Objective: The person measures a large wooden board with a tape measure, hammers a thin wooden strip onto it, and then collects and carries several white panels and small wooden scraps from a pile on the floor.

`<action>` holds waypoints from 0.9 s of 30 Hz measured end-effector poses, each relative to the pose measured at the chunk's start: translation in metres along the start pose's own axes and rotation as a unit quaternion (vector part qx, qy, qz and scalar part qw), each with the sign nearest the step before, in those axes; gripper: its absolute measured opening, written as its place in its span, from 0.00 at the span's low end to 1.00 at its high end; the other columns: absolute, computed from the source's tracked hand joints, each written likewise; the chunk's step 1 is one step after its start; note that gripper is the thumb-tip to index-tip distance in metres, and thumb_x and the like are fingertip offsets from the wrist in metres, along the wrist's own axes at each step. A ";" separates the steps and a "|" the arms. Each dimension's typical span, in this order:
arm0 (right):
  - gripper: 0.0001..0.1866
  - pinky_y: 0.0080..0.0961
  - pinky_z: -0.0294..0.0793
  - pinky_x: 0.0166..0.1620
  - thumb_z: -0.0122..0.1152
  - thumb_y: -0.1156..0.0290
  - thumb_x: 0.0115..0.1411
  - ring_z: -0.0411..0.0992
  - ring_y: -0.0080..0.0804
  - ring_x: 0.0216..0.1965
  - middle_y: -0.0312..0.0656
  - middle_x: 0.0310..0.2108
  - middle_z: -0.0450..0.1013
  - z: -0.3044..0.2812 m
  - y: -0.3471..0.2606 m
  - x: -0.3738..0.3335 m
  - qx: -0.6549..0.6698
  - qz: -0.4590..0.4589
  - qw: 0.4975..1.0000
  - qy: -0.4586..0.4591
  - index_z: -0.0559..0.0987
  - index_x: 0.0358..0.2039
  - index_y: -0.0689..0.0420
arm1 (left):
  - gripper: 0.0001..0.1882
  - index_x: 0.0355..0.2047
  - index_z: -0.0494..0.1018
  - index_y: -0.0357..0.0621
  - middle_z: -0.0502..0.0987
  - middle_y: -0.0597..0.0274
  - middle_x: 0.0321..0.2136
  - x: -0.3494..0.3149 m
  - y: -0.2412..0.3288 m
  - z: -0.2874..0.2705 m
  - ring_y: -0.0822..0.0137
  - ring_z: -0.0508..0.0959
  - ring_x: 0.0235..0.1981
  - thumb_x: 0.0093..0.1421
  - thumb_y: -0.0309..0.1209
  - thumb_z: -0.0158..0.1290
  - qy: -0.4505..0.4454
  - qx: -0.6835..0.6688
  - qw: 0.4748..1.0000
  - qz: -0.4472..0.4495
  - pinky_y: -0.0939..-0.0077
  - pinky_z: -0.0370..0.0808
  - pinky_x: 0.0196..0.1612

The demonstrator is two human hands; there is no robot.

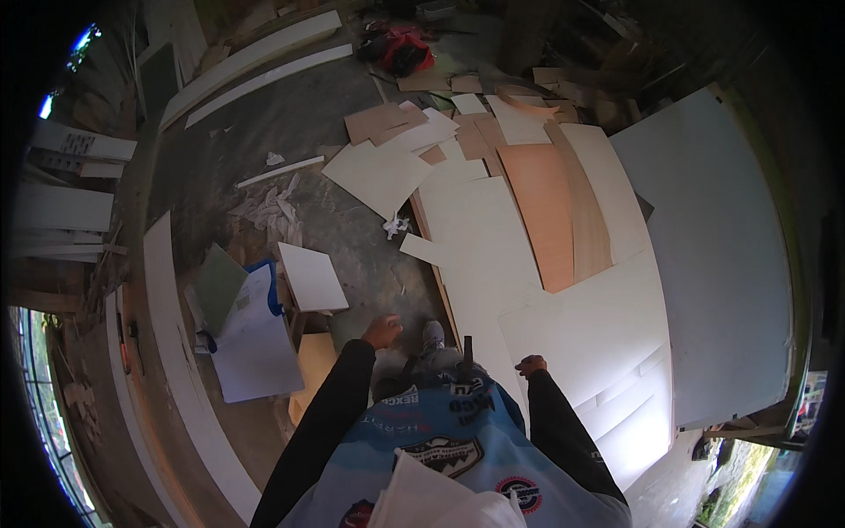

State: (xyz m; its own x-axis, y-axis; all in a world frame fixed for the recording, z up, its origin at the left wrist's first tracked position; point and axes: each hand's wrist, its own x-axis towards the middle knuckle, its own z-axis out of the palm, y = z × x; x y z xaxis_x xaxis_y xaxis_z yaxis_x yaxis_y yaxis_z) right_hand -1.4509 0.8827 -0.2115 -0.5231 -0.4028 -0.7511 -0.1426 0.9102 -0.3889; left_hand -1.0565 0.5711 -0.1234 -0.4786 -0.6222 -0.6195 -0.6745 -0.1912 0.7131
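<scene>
My left hand (383,332) hangs in front of me with its fingers curled in, and nothing shows in it. Nearest to it is a white panel (313,277) resting on a low stand, with grey floor just beyond. My right hand (531,364) is likewise curled into a loose fist, with nothing visible in it. Below or beside that hand lies a broad stack of cream-white sheets (493,264); whether the hand touches them I cannot tell. One shoe (432,334) shows on the floor between my hands.
Orange-brown wood-look strips (537,207) lie across the sheets. At the right leans a large grey-white board (726,255). Crumpled plastic (277,211) and a white strip (280,172) litter the floor. A long white board (176,326) runs along the left; a red bundle (405,53) lies far off.
</scene>
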 end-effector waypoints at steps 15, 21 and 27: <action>0.20 0.30 0.79 0.43 0.68 0.64 0.53 0.79 0.36 0.38 0.46 0.36 0.80 0.065 -0.664 0.137 -0.158 -0.417 0.893 -0.070 0.79 0.44 0.63 | 0.13 0.30 0.80 0.39 0.81 0.48 0.33 0.260 -0.028 -0.247 0.48 0.80 0.37 0.56 0.35 0.50 0.219 0.138 0.966 0.029 0.54 0.76 0.42; 0.21 0.31 0.81 0.40 0.72 0.62 0.46 0.81 0.35 0.32 0.47 0.32 0.81 0.046 -0.689 0.258 -0.275 -0.240 0.929 -0.060 0.82 0.38 0.62 | 0.21 0.43 0.79 0.39 0.80 0.45 0.41 0.322 -0.015 -0.395 0.47 0.79 0.46 0.52 0.38 0.55 0.276 -0.147 0.948 -0.058 0.59 0.73 0.51; 0.12 0.29 0.81 0.34 0.72 0.66 0.48 0.80 0.31 0.24 0.43 0.24 0.80 0.039 -0.752 0.278 -0.208 -0.102 0.972 -0.036 0.82 0.29 0.60 | 0.17 0.40 0.79 0.36 0.82 0.49 0.33 0.341 -0.040 -0.516 0.59 0.82 0.29 0.53 0.35 0.55 0.304 -0.288 0.893 -0.164 0.67 0.78 0.35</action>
State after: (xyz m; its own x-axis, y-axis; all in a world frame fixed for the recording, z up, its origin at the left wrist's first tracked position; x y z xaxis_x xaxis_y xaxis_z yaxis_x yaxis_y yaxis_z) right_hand -1.4569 0.0829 -0.1489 -0.3909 -0.5706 -0.7222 -0.5717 0.7655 -0.2953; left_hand -0.9025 -0.0253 -0.1943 0.2029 -0.7250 -0.6581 -0.2378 -0.6885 0.6852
